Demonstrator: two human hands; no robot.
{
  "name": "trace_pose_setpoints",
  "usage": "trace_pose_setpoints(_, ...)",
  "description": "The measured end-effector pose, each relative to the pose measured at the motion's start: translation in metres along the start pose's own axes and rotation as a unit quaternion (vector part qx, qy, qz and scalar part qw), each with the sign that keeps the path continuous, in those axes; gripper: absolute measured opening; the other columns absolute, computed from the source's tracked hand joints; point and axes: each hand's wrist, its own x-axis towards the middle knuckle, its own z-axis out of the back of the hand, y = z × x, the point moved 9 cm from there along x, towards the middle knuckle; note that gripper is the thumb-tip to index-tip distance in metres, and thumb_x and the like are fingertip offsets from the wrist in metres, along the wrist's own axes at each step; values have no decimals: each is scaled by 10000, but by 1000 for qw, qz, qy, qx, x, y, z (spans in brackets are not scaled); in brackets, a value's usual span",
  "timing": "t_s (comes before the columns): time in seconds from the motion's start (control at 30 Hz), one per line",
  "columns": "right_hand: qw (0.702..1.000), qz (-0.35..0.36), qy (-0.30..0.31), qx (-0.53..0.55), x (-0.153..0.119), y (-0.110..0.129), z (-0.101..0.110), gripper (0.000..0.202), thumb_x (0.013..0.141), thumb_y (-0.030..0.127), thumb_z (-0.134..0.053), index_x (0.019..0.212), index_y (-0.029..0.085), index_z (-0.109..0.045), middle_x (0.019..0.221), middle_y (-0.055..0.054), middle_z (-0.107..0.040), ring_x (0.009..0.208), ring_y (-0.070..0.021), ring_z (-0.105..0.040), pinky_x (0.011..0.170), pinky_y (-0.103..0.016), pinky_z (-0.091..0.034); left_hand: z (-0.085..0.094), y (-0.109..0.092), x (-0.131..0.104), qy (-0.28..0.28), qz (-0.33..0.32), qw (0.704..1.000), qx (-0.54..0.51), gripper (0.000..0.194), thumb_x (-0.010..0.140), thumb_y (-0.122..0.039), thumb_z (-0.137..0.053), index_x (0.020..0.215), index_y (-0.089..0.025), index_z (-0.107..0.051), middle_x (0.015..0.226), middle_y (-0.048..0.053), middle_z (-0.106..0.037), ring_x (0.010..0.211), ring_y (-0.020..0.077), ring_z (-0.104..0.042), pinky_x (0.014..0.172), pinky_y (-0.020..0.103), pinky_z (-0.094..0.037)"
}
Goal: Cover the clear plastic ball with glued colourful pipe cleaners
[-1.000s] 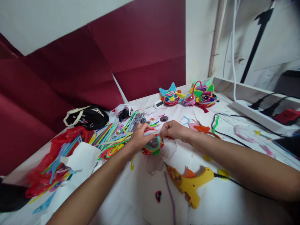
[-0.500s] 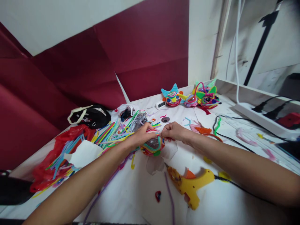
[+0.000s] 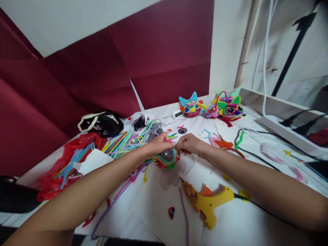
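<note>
A round, clear plastic ornament (image 3: 167, 155) wrapped in bands of coloured pipe cleaner rests on the white table between my hands. My left hand (image 3: 161, 143) is closed on its upper left side, thumb across the top. At its upper right edge my right hand (image 3: 186, 144) pinches with thumb and fingertips; what lies in the pinch is too small to make out. Just this side of the ornament lies a yellow hot glue gun (image 3: 208, 201), its nozzle pointing toward the ornament. A purple pipe cleaner (image 3: 183, 215) and a small red and blue piece (image 3: 171, 212) lie near it.
Pipe cleaners (image 3: 123, 141) and a red plastic bag (image 3: 69, 160) spread to the left, with a black pouch (image 3: 107, 124) behind. Finished cat-like ornaments (image 3: 191, 105) and a small digital display (image 3: 177, 114) stand at the back. A power strip (image 3: 294, 136) and cords lie right.
The camera view has shifted slightly, so the background sits further right. My left fingers have drawn in closer over the ornament's top; my right hand keeps its pinch at the edge.
</note>
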Motion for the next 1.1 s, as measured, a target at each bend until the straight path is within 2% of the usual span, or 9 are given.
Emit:
trace_pose_setpoints(0.23,1000,11,-2,-8,-2,1,0,236,723,117,-676,529,173,-554,431,56,-560,383,-47,-447,379,-167,-288,1,3,-1,12,-4,1000,-27,212,675,-316,-633,807,-228,-493,604,-67,-476,575,137,-461,483,223,-312)
trace_pose_setpoints(0.37,1000,21,-2,-13,-3,1,0,253,733,128,-668,515,173,-549,449,50,-571,389,-49,-451,381,-173,-291,12,11,-4,3,-20,999,-46,239,751,-395,-570,916,-223,-591,766,-13,-616,717,188,-590,587,264,-450)
trace_pose_setpoints(0.43,999,27,-2,-17,-3,1,1,255,740,131,-661,515,175,-548,456,46,-575,395,-54,-457,388,-176,-305,23,14,-8,-26,-63,996,-56,305,773,-383,-555,1027,-224,-613,1011,31,-661,962,226,-626,783,306,-509)
trace_pose_setpoints(0.47,999,30,-3,-18,-2,1,1,254,745,130,-655,518,175,-550,459,46,-576,398,-55,-461,395,-176,-317,28,15,-12,-43,-98,993,-59,343,775,-377,-575,1081,-228,-616,1151,46,-640,1110,239,-595,905,320,-494)
trace_pose_setpoints(0.5,999,34,-4,-20,-2,1,1,254,749,131,-651,520,175,-551,462,45,-577,402,-56,-464,403,-176,-330,31,11,-18,-48,-165,984,-57,373,801,-394,-585,1130,-222,-619,1278,72,-597,1232,259,-544,999,341,-462)
trace_pose_setpoints(0.57,999,41,-7,-24,-1,1,2,255,752,134,-649,521,177,-550,464,47,-573,407,-57,-466,418,-177,-351,31,9,-32,-53,-260,964,-27,406,845,-442,-608,1193,-234,-628,1408,99,-518,1344,283,-471,1101,379,-397)
trace_pose_setpoints(0.63,998,48,-12,-32,0,0,3,254,747,143,-654,519,180,-548,462,48,-567,409,-60,-467,421,-182,-355,24,14,-42,-47,-293,954,29,493,846,-475,-653,1287,-260,-605,1490,101,-450,1402,299,-413,1165,407,-328)
trace_pose_setpoints(0.83,995,72,-18,-68,4,-2,7,187,749,194,-656,577,179,-587,513,36,-594,450,-78,-511,450,-193,-387,0,18,-53,-46,-360,927,90,777,757,-525,-766,1432,-261,-485,1523,156,-389,1402,340,-411,1165,454,-343)
trace_pose_setpoints(1.1,983,129,-18,-129,-5,-5,19,115,768,287,-672,806,179,-665,654,18,-651,597,-119,-586,580,-228,-453,-4,11,-59,-106,-427,891,114,726,804,-493,-736,1424,-255,-444,1444,157,-457,1336,325,-474,1104,496,-421)
